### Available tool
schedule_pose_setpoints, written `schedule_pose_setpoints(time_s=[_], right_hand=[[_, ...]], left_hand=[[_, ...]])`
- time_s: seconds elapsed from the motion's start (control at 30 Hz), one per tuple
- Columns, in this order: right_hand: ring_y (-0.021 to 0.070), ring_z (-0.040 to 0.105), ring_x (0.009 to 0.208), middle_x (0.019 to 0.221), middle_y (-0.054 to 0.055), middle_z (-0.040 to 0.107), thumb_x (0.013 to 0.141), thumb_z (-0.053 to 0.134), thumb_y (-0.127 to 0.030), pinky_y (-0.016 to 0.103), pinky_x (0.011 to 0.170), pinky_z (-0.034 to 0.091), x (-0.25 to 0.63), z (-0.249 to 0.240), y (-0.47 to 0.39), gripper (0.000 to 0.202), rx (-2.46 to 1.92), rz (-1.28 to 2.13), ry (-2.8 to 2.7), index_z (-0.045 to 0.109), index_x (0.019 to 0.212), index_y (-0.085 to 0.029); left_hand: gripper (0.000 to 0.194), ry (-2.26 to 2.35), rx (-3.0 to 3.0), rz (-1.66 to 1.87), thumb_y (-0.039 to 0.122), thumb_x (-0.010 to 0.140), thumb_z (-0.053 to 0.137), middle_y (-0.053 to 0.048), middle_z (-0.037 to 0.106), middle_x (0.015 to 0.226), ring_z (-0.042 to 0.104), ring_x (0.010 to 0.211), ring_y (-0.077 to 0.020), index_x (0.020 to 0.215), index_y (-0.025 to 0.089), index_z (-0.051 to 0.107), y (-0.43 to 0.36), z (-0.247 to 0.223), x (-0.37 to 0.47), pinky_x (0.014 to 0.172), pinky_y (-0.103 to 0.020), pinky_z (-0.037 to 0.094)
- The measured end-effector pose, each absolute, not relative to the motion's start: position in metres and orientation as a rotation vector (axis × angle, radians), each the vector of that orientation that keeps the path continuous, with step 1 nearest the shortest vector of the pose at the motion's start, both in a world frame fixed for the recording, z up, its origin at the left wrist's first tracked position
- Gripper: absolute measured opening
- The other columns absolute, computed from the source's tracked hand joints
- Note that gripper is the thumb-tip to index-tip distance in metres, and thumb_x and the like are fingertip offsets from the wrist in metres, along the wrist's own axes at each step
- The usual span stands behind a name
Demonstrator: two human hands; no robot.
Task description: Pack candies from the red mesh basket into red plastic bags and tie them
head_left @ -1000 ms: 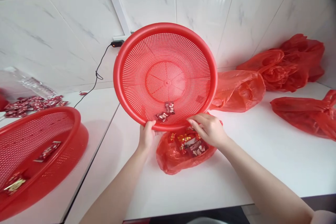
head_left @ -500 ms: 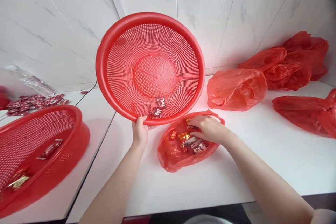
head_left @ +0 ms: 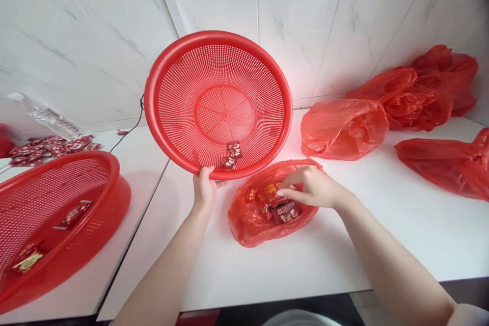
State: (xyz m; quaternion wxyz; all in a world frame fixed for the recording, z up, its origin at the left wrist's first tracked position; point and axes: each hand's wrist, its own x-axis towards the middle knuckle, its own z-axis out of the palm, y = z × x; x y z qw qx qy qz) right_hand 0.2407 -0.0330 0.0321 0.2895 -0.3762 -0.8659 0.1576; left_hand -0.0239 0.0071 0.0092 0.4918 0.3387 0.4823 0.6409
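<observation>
My left hand [head_left: 205, 191] grips the near rim of a red plastic mesh basket [head_left: 218, 42], thumb over the edge. The basket is tilted so its inside faces me. Two small dark red candy packets [head_left: 232, 155] lie low on its inner wall. Right of that hand, a red plastic bag [head_left: 248, 229] lies on the table with its mouth wide. Inside it are several wrapped candies, among them a dark red packet [head_left: 286, 212]. My right hand [head_left: 311, 187] reaches over the bag, its thumb and forefinger pinching the edge of a red candy packet with gold lettering [head_left: 271, 190].
At left stands a second red basket [head_left: 114, 173] with a few packets. Behind it are a pile of red packets [head_left: 49, 148] and a clear plastic container [head_left: 53, 119]. More red bags [head_left: 344, 130] lie at right. A tiled wall [head_left: 298, 25] closes off the back.
The basket's upper rim has come down a little. My right hand has lifted slightly, and the gold-lettered packet now shows more, over where a gold wrapper was visible.
</observation>
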Motion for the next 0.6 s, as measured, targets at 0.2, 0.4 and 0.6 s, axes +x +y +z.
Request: schedule_pose_setpoints(time_s=[0.2,0.4,0.6], right_hand=[[0.0236,0.059,0.113,0.125,0.013,0.063,0.096,0.046,-0.038,0.042,0.096,0.047,0.218,0.026,-0.038,0.035,-1.003,0.161,-2.218,0.06,0.12,-0.018],[0.0308,0.048,0.127,0.141,0.018,0.048,0.088,0.053,-0.053,0.053,0.102,0.041,0.204,0.009,-0.038,0.069,-1.032,0.159,-2.415,0.036,0.143,-0.015],[0.0171,0.067,0.084,0.098,0.005,0.07,0.095,0.049,-0.036,0.031,0.076,0.054,0.209,0.015,-0.038,0.022,-1.064,0.508,-2.134,0.062,0.106,-0.022]], left_hand=[[0.024,1.088,0.864,1.428,0.026,0.073,0.056,-0.007,0.065,0.103,0.065,0.087,-0.0231,0.095,0.017,0.059,-0.019,0.011,0.002,0.066,-0.035,0.057],[0.026,0.979,0.874,1.239,0.027,0.078,0.056,-0.008,0.068,0.102,0.065,0.092,-0.0251,0.102,0.017,0.06,-0.045,0.008,0.022,0.071,-0.037,0.058],[0.02,1.03,0.869,1.254,0.028,0.075,0.055,-0.009,0.068,0.095,0.067,0.086,-0.0249,0.089,0.014,0.061,-0.03,0.007,0.009,0.069,-0.038,0.057]])
